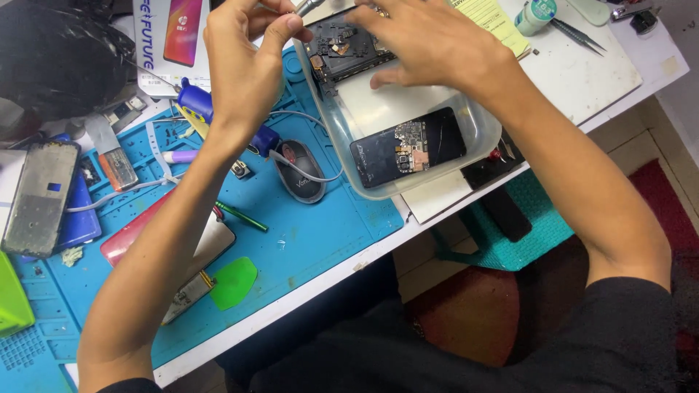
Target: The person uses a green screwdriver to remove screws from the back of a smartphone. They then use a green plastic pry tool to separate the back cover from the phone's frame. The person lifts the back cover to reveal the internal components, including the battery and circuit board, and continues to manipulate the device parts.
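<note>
Top left of the bench: a white rectangular phone box (169,40) printed with a red-orange handset. Top centre-right: a yellow paper slip (497,23). Beside it stands a small white round jar with a green label (535,14).

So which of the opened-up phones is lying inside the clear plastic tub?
The small black opened phone lies inside the clear tub. The other one is held above the tub's rim under both hands.

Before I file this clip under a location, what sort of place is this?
Most likely a phone repair bench. A blue work mat covers the table, an opened phone with bare circuitry lies under both hands, and another stripped phone sits in a clear plastic tub. Tweezers lie nearby.
</note>
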